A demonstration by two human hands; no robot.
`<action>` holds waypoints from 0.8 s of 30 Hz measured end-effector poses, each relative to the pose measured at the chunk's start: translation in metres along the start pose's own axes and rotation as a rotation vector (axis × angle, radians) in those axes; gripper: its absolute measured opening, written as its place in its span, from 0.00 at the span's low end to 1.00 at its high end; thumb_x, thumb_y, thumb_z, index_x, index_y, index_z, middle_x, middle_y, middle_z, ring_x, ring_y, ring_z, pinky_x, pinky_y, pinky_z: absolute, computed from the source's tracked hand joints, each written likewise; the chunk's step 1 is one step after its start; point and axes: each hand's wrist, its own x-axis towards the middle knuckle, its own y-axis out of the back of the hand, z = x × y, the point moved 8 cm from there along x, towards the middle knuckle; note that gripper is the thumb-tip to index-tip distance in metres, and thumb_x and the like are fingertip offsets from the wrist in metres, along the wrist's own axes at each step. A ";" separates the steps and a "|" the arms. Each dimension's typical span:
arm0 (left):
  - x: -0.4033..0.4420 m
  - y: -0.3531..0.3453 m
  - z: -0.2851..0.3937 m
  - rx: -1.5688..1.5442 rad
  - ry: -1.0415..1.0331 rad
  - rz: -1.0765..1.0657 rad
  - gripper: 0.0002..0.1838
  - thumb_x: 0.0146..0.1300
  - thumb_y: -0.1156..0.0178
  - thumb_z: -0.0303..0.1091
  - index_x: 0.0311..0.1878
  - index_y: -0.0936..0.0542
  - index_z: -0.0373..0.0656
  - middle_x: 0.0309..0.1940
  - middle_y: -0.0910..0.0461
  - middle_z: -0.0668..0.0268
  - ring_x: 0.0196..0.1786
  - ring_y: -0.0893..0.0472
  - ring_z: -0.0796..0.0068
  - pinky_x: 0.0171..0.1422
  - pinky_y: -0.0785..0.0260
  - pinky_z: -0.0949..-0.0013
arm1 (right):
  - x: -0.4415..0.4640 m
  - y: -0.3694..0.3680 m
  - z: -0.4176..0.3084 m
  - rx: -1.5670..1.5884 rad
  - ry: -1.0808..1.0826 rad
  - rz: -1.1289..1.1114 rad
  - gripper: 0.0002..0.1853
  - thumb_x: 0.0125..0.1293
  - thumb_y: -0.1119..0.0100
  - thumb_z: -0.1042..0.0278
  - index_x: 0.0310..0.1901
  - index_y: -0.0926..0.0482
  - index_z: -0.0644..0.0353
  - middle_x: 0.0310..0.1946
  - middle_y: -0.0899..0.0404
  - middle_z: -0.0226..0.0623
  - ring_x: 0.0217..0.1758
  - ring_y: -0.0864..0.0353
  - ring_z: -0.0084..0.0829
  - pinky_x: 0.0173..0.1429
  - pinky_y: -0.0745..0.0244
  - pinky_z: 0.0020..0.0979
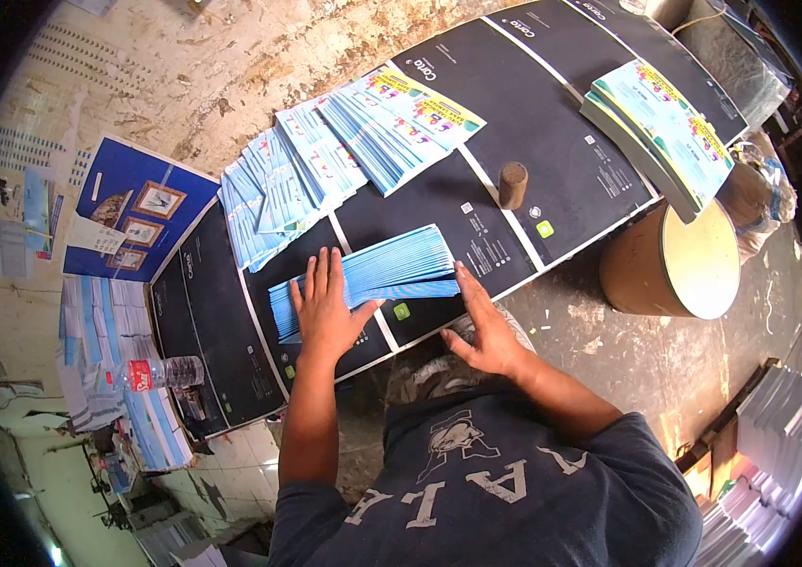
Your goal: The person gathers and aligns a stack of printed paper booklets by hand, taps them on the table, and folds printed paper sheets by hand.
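A: What class of premises are we entering?
B: A workshop, seemingly for print finishing or binding. Printed booklets [396, 132] are lying fanned across a long dark worktable [500, 156], upper centre of the frame; another pile [656, 128] is resting at upper right.
A: Bulk stock?
B: Paper stacks [784, 425] are rising at lower right; more bundled paper [103, 321] is standing at far left.
A: Building fabric?
B: A patchy plaster wall [231, 47] is running along the upper left; a scuffed floor [580, 345] is showing right of centre.
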 end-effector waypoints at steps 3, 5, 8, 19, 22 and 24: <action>0.000 0.000 0.000 0.005 0.005 -0.009 0.57 0.54 0.30 0.62 0.80 0.46 0.43 0.80 0.45 0.56 0.82 0.48 0.55 0.81 0.64 0.36 | 0.000 0.000 0.000 0.013 -0.006 -0.006 0.49 0.62 0.36 0.66 0.78 0.55 0.71 0.79 0.55 0.62 0.82 0.53 0.56 0.83 0.54 0.44; 0.000 0.000 0.001 0.004 0.005 -0.010 0.57 0.54 0.30 0.62 0.80 0.46 0.42 0.80 0.45 0.55 0.82 0.48 0.54 0.80 0.64 0.36 | 0.000 0.000 0.000 0.006 0.001 0.003 0.49 0.61 0.36 0.65 0.78 0.54 0.71 0.78 0.53 0.63 0.82 0.51 0.56 0.83 0.53 0.44; 0.000 0.002 0.002 0.001 0.009 -0.010 0.57 0.54 0.30 0.62 0.80 0.46 0.42 0.80 0.45 0.55 0.82 0.48 0.54 0.80 0.64 0.36 | -0.001 0.002 0.000 -0.009 0.004 0.047 0.49 0.61 0.35 0.66 0.78 0.53 0.69 0.75 0.47 0.61 0.79 0.45 0.55 0.81 0.49 0.44; -0.003 0.002 0.002 -0.003 0.014 -0.016 0.58 0.54 0.31 0.63 0.80 0.46 0.42 0.80 0.46 0.55 0.82 0.49 0.54 0.80 0.64 0.35 | 0.038 0.022 0.003 0.007 -0.140 0.046 0.50 0.57 0.27 0.51 0.75 0.42 0.67 0.46 0.31 0.54 0.52 0.29 0.51 0.61 0.32 0.43; -0.004 0.000 0.002 0.013 0.008 -0.011 0.58 0.54 0.31 0.63 0.80 0.46 0.41 0.80 0.46 0.54 0.82 0.49 0.53 0.80 0.64 0.35 | 0.035 0.021 0.005 0.007 -0.134 0.051 0.49 0.57 0.27 0.51 0.74 0.41 0.66 0.46 0.31 0.54 0.52 0.29 0.51 0.61 0.32 0.44; -0.004 -0.001 0.001 0.014 -0.001 0.004 0.58 0.54 0.31 0.63 0.80 0.47 0.41 0.80 0.46 0.54 0.82 0.49 0.53 0.80 0.64 0.35 | 0.033 0.021 0.005 0.021 -0.136 0.058 0.49 0.57 0.27 0.51 0.74 0.40 0.66 0.46 0.31 0.54 0.53 0.28 0.50 0.62 0.32 0.44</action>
